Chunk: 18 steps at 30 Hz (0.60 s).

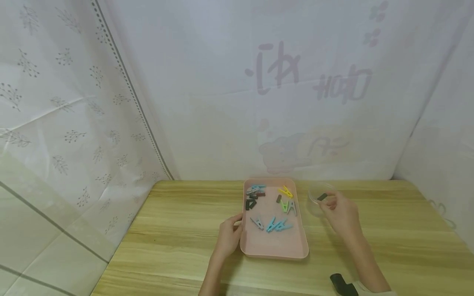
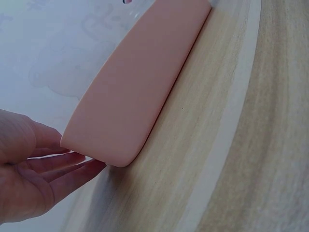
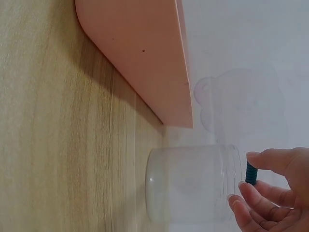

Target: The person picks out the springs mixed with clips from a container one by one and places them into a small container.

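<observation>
My right hand (image 1: 341,210) pinches a small dark green ribbed piece (image 3: 251,173) between thumb and fingers. It holds the piece just at the mouth of a clear round jar (image 3: 186,183), which stands right of the tray. At the tray's left side, my left hand (image 1: 227,237) touches the wall with fairly straight fingers. The pink tray (image 1: 274,246) holds blue clothespins (image 1: 273,225), a yellow clothespin (image 1: 286,192), a green clothespin (image 1: 284,206) and grey ones. Several dark small pieces (image 1: 252,204) lie at its left, and a brown piece (image 1: 278,199) lies nearer its right side.
The wooden table (image 1: 185,230) reaches back to a pale printed curtain (image 1: 207,102). Another patterned curtain (image 1: 74,123) hangs at the left. A black device (image 1: 342,284) sits by the right wrist.
</observation>
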### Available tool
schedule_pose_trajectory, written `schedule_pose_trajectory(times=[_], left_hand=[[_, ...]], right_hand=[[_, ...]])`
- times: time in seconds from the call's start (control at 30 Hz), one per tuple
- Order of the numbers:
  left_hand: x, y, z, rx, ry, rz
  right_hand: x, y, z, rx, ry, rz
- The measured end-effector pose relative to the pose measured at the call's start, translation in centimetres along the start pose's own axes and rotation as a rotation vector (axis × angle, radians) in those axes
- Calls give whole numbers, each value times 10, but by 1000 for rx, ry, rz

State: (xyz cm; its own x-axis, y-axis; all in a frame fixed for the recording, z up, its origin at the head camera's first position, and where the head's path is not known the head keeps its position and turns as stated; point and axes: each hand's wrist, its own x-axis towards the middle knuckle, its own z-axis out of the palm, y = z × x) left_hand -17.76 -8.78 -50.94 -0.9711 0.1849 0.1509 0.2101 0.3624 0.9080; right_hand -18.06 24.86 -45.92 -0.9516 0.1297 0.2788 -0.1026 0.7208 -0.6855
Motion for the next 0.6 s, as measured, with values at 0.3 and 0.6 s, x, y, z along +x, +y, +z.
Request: schedule_pose_trajectory(times=[0.3, 0.6], left_hand=[[-1, 2, 0, -8, 0, -1], [-1, 3, 0, 2, 1, 10]], right_hand=[[0, 3, -2, -5, 10, 2], [1, 7, -4, -15, 20, 9]])
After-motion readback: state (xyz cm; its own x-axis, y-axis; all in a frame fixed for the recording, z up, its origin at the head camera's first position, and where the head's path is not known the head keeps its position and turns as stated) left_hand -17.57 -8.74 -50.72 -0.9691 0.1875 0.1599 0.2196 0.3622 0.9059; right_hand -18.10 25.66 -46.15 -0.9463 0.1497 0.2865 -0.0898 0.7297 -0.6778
